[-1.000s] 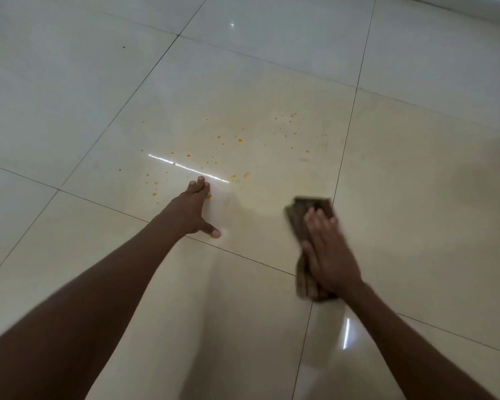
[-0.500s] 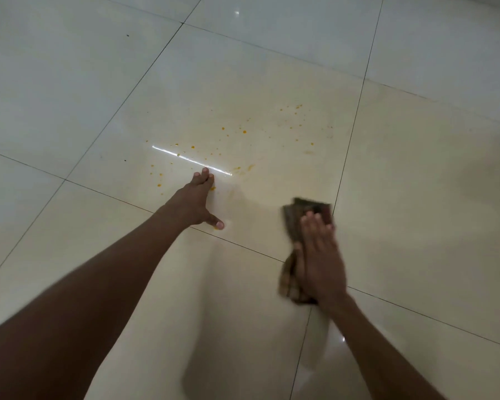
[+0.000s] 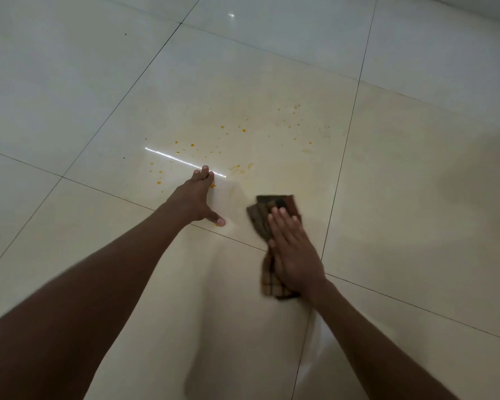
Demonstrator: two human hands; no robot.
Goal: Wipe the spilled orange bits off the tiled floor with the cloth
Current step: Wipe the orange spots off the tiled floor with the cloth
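Observation:
Small orange bits (image 3: 244, 130) lie scattered over one glossy cream floor tile (image 3: 214, 90), from its left side to its far right, with a faint orange smear near the tile's middle. My right hand (image 3: 293, 251) lies flat, fingers together, pressing a folded brown checked cloth (image 3: 274, 204) onto the floor just short of the spill. The cloth sticks out ahead of the fingertips and behind the palm. My left hand (image 3: 195, 199) rests flat on the same tile, thumb spread, fingertips among the nearest bits, holding nothing.
Large glossy tiles with thin dark grout lines (image 3: 341, 166) run in every direction. A bright streak of reflected light (image 3: 182, 160) crosses the spill tile. A few dark specks (image 3: 125, 34) dot the far-left tiles.
My right hand has slid the cloth a little left and forward towards the spill. My left hand has stayed planted on the tile.

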